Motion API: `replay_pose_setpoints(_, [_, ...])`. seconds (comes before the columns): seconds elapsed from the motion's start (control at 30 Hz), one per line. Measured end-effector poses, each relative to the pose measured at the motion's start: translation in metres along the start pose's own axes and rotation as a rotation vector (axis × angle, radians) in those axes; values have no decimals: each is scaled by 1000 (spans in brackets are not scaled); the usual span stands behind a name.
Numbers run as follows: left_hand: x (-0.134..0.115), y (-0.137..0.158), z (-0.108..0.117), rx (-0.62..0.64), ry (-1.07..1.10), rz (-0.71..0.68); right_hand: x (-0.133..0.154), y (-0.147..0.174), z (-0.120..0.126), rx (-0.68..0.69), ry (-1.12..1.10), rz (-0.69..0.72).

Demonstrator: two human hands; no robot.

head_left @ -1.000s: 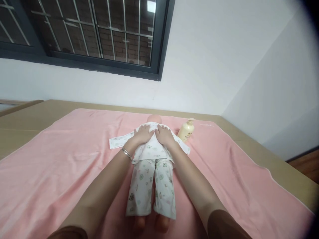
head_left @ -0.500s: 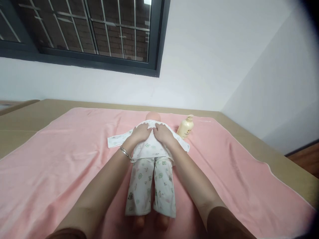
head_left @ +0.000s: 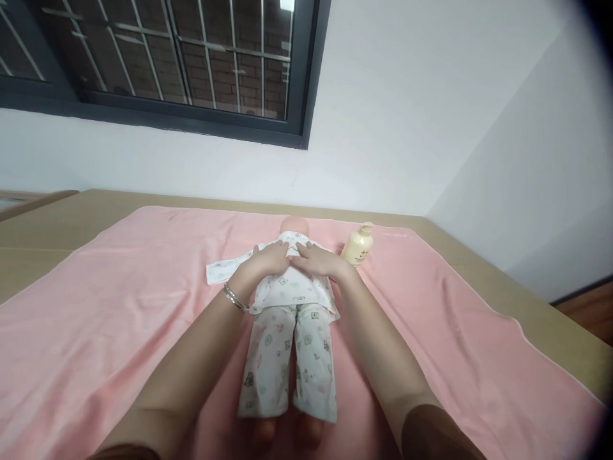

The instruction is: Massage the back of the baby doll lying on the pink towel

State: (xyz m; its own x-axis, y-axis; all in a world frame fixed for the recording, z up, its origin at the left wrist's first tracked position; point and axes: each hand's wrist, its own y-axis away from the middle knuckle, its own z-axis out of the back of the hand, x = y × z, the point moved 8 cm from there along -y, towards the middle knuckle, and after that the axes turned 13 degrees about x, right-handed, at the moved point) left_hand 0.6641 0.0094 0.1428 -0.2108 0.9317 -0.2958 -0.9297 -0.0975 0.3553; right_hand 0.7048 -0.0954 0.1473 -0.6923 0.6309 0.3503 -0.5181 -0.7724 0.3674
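Observation:
A baby doll [head_left: 293, 291] in a white patterned top and trousers lies on a pink blanket [head_left: 158, 306], its head at the far end and its feet toward me. My left hand [head_left: 272, 257] rests flat on the left of its upper body, fingers stretched out. On the right side lies my right hand [head_left: 317, 260], also flat with fingers extended, its thumb meeting the left hand near the middle. Both hands hold nothing. The doll's right-side sleeve is mostly hidden behind my forearm. A silver bracelet [head_left: 234, 297] circles my left wrist.
A cream pump bottle [head_left: 357, 246] stands on the blanket just right of the doll, close to my right wrist. The blanket covers a wooden surface [head_left: 479, 281] that meets a white wall [head_left: 383, 128]. A dark-framed barred window [head_left: 191, 64] is at the upper left.
Both hands have turned outward on the doll's upper body, with fingers pointing more inward and wrists farther apart. My right forearm has shifted right, covering more of the sleeve.

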Motion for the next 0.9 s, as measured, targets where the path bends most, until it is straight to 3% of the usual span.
replay_pose_setpoints(0.13, [2, -7, 5, -113, 66, -33, -8, -11, 8, -157, -56, 63])
replay_pose_setpoints(0.3, [11, -31, -9, -303, 72, 5, -24, -33, 3, -390, 10, -107])
replay_pose_setpoints(0.9, [15, -38, -14, -267, 83, -27, -21, -34, -3, -352, 74, -186])
